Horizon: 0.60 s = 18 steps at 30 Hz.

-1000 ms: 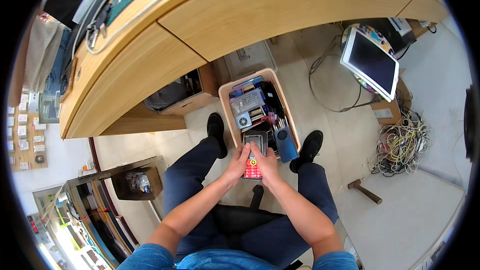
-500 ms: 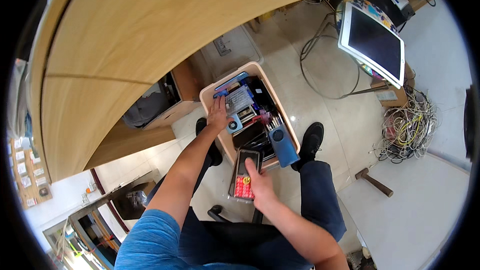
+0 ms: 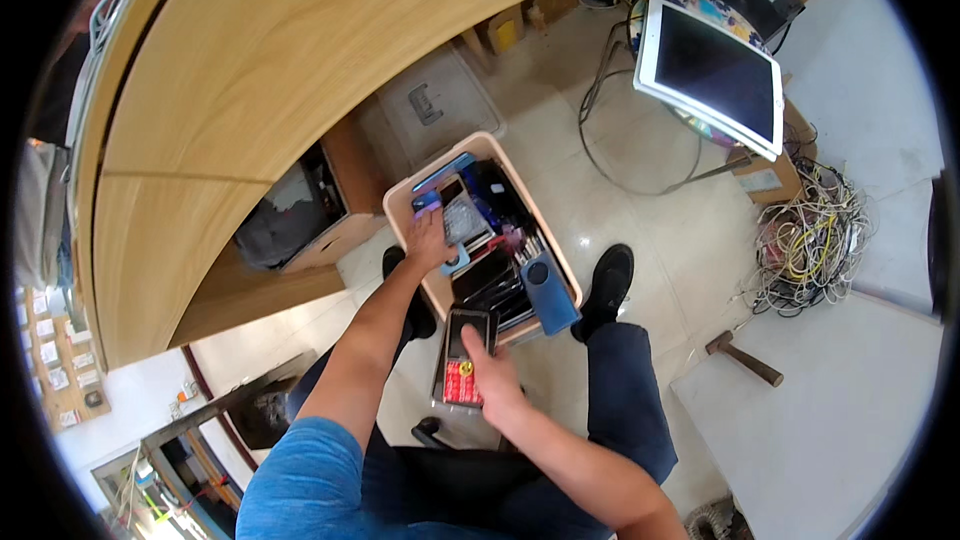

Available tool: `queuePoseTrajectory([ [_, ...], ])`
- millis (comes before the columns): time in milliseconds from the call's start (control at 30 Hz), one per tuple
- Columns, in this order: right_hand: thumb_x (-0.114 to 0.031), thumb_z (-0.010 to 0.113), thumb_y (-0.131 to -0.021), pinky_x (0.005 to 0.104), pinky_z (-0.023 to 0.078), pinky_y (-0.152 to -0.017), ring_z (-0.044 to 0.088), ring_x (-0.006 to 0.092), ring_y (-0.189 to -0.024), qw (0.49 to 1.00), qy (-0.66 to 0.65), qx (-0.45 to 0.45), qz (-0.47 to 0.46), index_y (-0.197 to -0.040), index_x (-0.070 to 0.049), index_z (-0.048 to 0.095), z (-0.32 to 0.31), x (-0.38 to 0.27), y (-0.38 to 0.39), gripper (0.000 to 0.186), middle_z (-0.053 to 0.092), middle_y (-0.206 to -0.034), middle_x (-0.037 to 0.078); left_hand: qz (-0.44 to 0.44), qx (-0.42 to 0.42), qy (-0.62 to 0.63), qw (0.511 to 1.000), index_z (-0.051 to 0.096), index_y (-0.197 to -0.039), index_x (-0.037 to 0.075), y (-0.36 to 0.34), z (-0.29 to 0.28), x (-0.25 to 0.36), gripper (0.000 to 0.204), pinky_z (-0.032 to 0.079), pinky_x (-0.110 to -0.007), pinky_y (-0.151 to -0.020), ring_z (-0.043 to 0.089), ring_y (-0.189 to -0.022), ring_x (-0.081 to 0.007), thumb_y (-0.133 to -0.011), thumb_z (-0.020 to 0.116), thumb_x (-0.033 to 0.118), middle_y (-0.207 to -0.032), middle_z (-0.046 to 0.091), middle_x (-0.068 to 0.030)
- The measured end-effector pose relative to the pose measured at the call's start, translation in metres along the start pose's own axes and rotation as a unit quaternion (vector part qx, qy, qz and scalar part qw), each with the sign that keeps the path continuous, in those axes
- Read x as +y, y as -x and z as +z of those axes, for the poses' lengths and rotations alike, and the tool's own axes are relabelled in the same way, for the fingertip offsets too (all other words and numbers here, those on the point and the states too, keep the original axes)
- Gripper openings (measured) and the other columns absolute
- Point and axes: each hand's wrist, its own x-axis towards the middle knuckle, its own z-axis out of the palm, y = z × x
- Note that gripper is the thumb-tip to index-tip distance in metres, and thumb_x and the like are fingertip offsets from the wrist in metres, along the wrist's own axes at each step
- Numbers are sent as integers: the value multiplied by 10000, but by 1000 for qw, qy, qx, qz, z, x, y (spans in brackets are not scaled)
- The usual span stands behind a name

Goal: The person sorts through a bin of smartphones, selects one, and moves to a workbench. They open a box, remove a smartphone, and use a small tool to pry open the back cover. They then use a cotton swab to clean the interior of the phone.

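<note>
Left fingers (image 3: 432, 221) in pink bin (image 3: 396, 205); right fingers (image 3: 473, 342) hold red-keyed phone (image 3: 460, 382).

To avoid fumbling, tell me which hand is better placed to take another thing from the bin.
Probably the left hand: its fingers are over the bin, close to the light-blue device. The right hand is occupied, holding the red-keyed phone nearer the body.

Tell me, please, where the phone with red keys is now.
In the head view, the phone with red keys is below the centre, in the right hand, beside the near end of the pale pink bin.
</note>
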Motion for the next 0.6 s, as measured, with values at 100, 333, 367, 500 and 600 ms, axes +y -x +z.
queuePoseTrajectory([
  [100,-419,758,-864,317,556,-698,673,169,-800,998,4,59,16,-1128,35,572,1,-4,-2,557,676,-990,116,-58,-76,23,995,412,-1357,-9,-2,-8,14,927,436,-465,-1012,504,-1211,-409,-626,851,354,-1287,505,-255],
  [333,-434,757,-863,312,555,-677,670,157,-773,998,-5,57,21,-1087,28,582,2,3,-7,542,676,-977,109,-97,-82,158,979,439,-1350,-12,-4,38,-4,893,444,-478,-1009,517,-1197,-431,-661,860,369,-1299,522,-270],
  [367,-428,753,-869,309,555,-671,668,150,-771,998,-9,59,23,-1081,22,585,1,-3,-3,525,676,-974,104,-86,-55,128,986,472,-1317,-30,-5,40,13,833,448,-464,-1006,522,-1184,-437,-679,852,348,-1243,560,-276],
  [500,-403,739,-889,294,556,-656,661,128,-760,999,-27,37,26,-1089,-11,579,6,-5,4,469,672,-951,75,-130,-53,120,983,506,-1269,-28,-6,48,22,750,455,-442,-992,522,-1176,-441,-702,828,343,-1205,589,-265],
  [600,-398,743,-887,291,558,-661,659,130,-755,998,-47,19,31,-1090,-21,574,10,-8,12,461,669,-946,69,-115,-97,131,980,521,-1231,-20,-7,53,8,662,464,-444,-964,538,-1157,-432,-740,796,328,-1188,597,-265],
])
